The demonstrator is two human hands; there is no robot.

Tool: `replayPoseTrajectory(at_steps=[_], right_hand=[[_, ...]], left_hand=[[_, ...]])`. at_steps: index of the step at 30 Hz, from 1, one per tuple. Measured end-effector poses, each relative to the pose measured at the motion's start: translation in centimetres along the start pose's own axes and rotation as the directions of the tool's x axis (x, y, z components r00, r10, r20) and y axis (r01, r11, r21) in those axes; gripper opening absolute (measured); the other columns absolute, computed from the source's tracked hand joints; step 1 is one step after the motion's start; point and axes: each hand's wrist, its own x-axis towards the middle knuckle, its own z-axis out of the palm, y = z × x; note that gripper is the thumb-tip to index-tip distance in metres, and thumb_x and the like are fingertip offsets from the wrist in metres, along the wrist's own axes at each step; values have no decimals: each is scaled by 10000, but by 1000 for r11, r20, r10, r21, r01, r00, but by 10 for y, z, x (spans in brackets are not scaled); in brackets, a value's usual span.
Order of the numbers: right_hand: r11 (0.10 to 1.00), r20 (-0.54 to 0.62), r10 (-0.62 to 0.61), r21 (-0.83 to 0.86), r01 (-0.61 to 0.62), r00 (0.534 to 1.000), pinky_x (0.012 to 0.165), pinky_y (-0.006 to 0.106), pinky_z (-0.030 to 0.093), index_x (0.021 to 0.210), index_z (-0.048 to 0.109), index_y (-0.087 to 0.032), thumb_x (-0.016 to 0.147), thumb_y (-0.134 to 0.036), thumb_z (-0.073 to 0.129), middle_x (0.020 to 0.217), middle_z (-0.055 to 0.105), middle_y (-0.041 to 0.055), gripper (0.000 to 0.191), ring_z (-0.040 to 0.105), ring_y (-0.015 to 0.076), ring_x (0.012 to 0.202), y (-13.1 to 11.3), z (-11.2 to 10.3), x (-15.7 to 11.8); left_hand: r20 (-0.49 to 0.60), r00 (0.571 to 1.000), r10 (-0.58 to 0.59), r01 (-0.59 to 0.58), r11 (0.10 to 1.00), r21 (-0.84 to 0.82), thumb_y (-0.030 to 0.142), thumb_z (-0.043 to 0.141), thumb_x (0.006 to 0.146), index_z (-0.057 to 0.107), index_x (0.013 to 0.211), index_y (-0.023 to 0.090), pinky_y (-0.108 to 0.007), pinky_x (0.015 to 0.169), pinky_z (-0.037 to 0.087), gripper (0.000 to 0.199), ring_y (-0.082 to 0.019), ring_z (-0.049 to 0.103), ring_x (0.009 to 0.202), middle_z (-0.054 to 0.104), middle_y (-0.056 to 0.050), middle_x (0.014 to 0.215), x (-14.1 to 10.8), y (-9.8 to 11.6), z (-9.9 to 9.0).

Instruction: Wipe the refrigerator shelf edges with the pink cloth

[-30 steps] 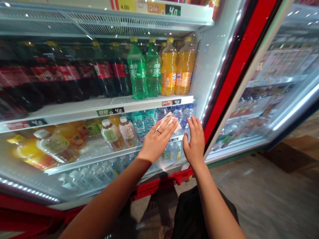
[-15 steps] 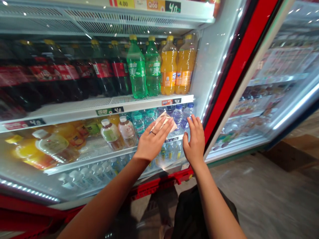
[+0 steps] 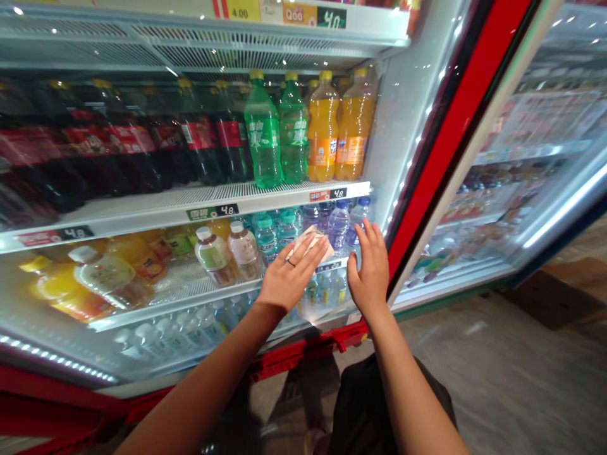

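Note:
My left hand (image 3: 289, 272), with a dark ring on one finger, lies over a pale folded cloth (image 3: 324, 248) and presses it against the glass door (image 3: 310, 322) of a drinks fridge. The cloth shows beyond and between the fingers; whether it is paper or fabric I cannot tell. To its right, my right hand (image 3: 370, 268) rests with fingers stretched out at the glass, near the red door frame (image 3: 446, 145), holding nothing. Behind the glass, blue-capped bottles (image 3: 339, 224) stand close to both hands.
Shelves inside hold cola bottles (image 3: 133, 139), green bottles (image 3: 263, 136) and orange drinks (image 3: 323, 136). A price-tagged shelf edge (image 3: 270, 202) runs across. Another glass-fronted fridge (image 3: 526, 151) stands at the right. Below is a grey floor (image 3: 493, 360), with a brown box-like object (image 3: 554, 297) on it.
My left hand and the cloth have slid slightly down the glass. My right hand has stayed nearly in place. The view has shifted a little.

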Motion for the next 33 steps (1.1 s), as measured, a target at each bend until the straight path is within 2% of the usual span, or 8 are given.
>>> replayPoseTrajectory(at_steps=[6, 10, 14, 18, 23, 33], right_hand=[[1000, 8, 6, -10, -6, 1000, 1322, 635, 383, 1743, 234, -339, 1015, -126, 448, 1746, 438, 83, 787, 346, 294, 1657, 1, 0, 0], [1000, 14, 8, -6, -8, 1000, 1326, 635, 376, 1744, 231, -343, 1002, -124, 452, 1755, 426, 71, 804, 336, 293, 1661, 1, 1, 0], [999, 18, 23, -27, -23, 1000, 1305, 652, 402, 1738, 247, -327, 1006, -129, 434, 1728, 461, 91, 780, 355, 301, 1653, -2, 0, 1], [1000, 5, 9, -20, -9, 1000, 1309, 638, 400, 1728, 279, -320, 1016, -131, 437, 1719, 473, 97, 753, 354, 294, 1654, -4, -2, 1], [999, 18, 30, -14, -30, 999, 1305, 652, 398, 1729, 276, -327, 1016, -137, 436, 1724, 467, 92, 755, 356, 304, 1652, -3, -1, 1], [1000, 32, 12, -12, -12, 999, 1322, 644, 380, 1739, 240, -341, 1012, -125, 448, 1751, 429, 73, 786, 342, 301, 1659, -2, -1, 1]], left_hand=[[24, 999, -31, 32, 999, -36, 34, 528, 933, 293, 1732, 170, -389, 1426, 126, 844, -179, 236, 1694, 390, -19, 1764, 20, 3, -3], [35, 999, -1, 2, 999, -42, 36, 524, 940, 286, 1734, 170, -383, 1420, 163, 839, -168, 255, 1688, 404, -27, 1759, 21, 0, -2], [-9, 999, 31, -30, 999, 10, 40, 509, 962, 348, 1708, 172, -377, 1423, 53, 774, -149, 222, 1692, 402, -3, 1754, 13, -9, -5], [-46, 999, -4, 5, 1000, 30, 59, 518, 973, 408, 1682, 169, -385, 1412, -82, 726, -157, 143, 1706, 393, 13, 1751, 15, -11, -10], [-46, 998, -51, 52, 998, 18, 76, 553, 977, 422, 1678, 173, -380, 1414, -91, 720, -169, 117, 1711, 364, 18, 1761, 22, -5, -11], [-18, 1000, -14, 14, 1000, -13, 69, 518, 978, 313, 1722, 170, -383, 1418, -13, 778, -156, 131, 1705, 385, -6, 1752, -3, -11, -9]])
